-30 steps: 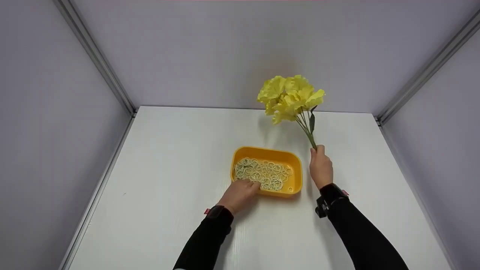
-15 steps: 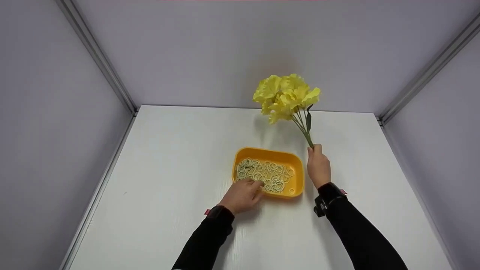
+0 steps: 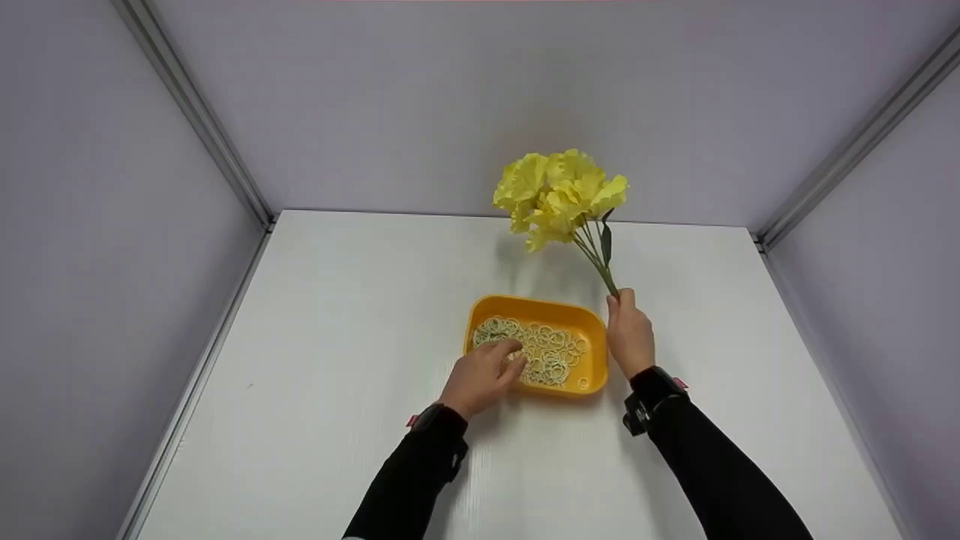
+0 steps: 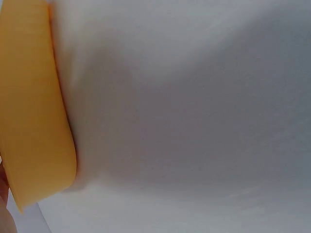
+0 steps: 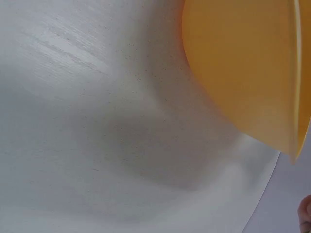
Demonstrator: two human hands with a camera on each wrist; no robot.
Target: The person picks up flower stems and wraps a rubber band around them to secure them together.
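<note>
Both hands reach forward, left (image 3: 480, 375) fingers curled, right (image 3: 628, 336) gripping.

The head view is bright and evenly lit, seemingly from overhead, with no glare on the white worktop (image 3: 360, 315). Soft shadows lie beside the yellow tray (image 3: 596, 360) and under both sleeves. A faint shadow of the flowers (image 3: 559, 191) falls on the back wall. Straight wall rails splay outward toward the edges. Both wrist views are soft and out of focus, with broad grey shadows across the worktop.
</note>
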